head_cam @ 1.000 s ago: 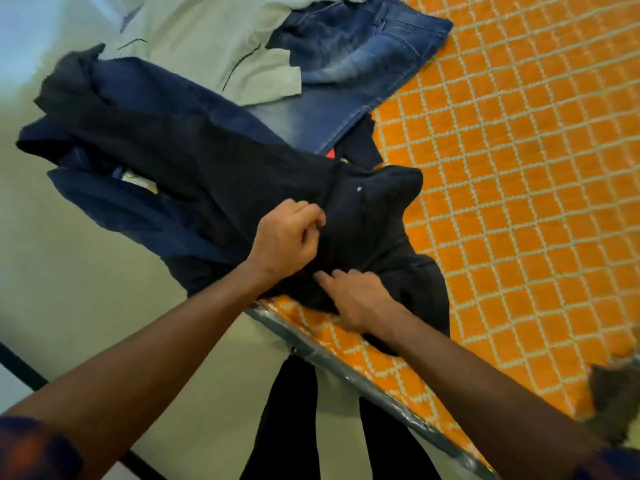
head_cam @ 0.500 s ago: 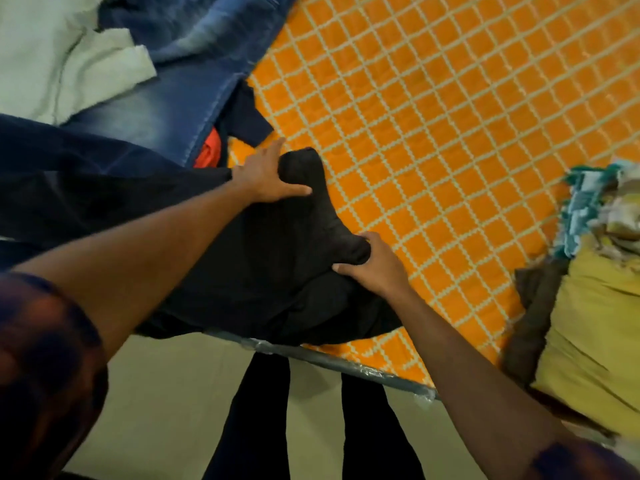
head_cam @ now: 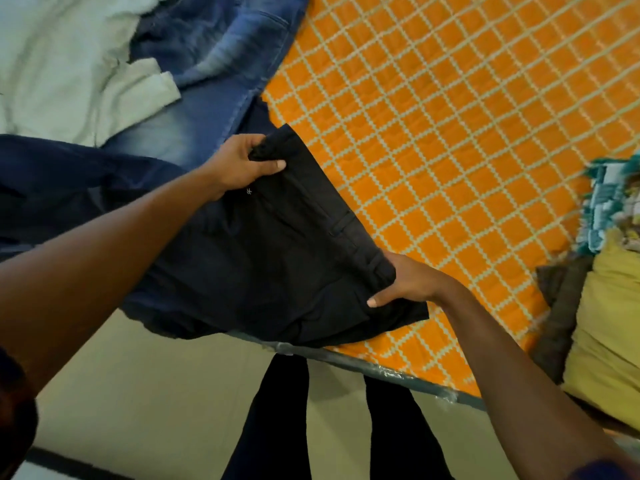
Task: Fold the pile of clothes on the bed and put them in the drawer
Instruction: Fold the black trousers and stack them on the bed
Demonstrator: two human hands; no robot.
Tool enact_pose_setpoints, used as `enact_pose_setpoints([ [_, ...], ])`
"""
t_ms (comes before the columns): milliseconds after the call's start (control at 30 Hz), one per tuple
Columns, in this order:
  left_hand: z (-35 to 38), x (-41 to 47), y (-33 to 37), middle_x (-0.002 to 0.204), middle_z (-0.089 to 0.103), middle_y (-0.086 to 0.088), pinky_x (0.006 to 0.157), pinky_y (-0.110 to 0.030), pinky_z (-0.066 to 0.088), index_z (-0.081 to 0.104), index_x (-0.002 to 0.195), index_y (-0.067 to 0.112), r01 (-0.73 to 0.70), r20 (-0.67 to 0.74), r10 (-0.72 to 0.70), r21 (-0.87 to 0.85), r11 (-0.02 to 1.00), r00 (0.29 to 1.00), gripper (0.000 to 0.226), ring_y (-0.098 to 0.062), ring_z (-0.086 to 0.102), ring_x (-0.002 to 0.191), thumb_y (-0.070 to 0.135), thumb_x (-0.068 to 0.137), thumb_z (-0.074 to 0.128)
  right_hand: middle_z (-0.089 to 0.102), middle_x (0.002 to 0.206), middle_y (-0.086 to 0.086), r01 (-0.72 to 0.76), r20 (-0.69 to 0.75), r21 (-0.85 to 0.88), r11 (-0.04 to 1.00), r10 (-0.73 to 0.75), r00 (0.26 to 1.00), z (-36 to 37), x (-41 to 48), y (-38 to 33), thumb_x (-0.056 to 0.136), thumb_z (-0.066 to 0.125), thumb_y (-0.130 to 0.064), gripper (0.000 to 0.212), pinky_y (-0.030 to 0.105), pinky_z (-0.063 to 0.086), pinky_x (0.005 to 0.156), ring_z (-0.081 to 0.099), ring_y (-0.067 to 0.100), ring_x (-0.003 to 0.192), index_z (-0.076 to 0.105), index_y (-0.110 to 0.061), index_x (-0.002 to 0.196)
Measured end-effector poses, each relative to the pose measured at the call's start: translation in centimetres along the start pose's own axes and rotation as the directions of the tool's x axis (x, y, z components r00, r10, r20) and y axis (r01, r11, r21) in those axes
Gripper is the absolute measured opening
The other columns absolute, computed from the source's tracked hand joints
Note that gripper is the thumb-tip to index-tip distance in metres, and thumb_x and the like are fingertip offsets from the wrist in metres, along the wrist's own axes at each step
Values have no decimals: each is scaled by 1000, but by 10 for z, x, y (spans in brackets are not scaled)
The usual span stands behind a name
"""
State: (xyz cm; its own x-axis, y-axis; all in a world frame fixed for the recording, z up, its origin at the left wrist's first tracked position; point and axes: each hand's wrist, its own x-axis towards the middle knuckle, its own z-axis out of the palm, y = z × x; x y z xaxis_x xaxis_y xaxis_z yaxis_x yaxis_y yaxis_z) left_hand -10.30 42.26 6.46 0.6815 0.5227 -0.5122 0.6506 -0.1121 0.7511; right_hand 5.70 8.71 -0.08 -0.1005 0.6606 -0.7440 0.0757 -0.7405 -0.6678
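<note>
Black trousers (head_cam: 284, 258): waistband stretched flat at the bed's (head_cam: 450, 133) near edge.
Left hand (head_cam: 239, 164): fingers pinching one waistband corner.
Right hand (head_cam: 405, 282): fingers pinching the other corner.
Jeans (head_cam: 214, 64): beyond, on the bed.

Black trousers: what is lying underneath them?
Beside the black trousers the orange checked bed cover shows at right, and a navy garment seems to run under their left side. Whatever lies beneath the middle is covered.

Soft, even indoor light with faint shadows and no glare; motion blur smears the top-left clothes and right edge, and the wide lens bends the edges.
</note>
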Motion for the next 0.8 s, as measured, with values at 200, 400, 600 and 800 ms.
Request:
enact_pose_setpoints([
  [200, -51, -120, 5, 90, 68, 6, 74, -10, 51, 67, 110, 14, -19, -293, 23, 18, 1000, 956, 16, 10, 64, 75, 14, 95, 68, 74, 99, 0, -60, -99, -419, 906, 20, 995, -17, -3, -47, 68, 88, -35, 38, 42, 54, 81, 69, 24, 92, 73, -24, 101],
  [400, -68, -288, -66, 107, 71, -12, 75, -33, 59, 68, 105, 19, 140, -621, -281, -267, 954, 732, 13, -21, 68, 90, 23, 92, 72, 67, 87, 17, 188, -89, -472, 861, -259, 962, 21, -6, -98, 72, 78, -29, 35, 45, 51, 70, 65, 35, 83, 64, -4, 93],
  [600, -18, -480, -136, 108, 73, -21, 83, -57, 58, 68, 112, 12, 289, -514, -657, -622, 728, 552, 33, -39, 70, 95, 33, 87, 75, 72, 90, 3, 497, -270, -134, 857, -514, 814, 118, -8, -159, 75, 83, 4, 27, 22, 54, 73, 66, 8, 80, 71, -7, 96],
  [800, 73, -644, -166, 102, 73, -15, 73, -38, 55, 64, 120, 10, 140, -444, -823, -845, 516, 354, 27, -32, 69, 88, 18, 94, 66, 75, 88, -1, 457, -10, -261, 851, -475, 880, 259, -14, -175, 94, 71, -29, 14, 39, 54, 77, 71, 15, 86, 73, -16, 90],
])
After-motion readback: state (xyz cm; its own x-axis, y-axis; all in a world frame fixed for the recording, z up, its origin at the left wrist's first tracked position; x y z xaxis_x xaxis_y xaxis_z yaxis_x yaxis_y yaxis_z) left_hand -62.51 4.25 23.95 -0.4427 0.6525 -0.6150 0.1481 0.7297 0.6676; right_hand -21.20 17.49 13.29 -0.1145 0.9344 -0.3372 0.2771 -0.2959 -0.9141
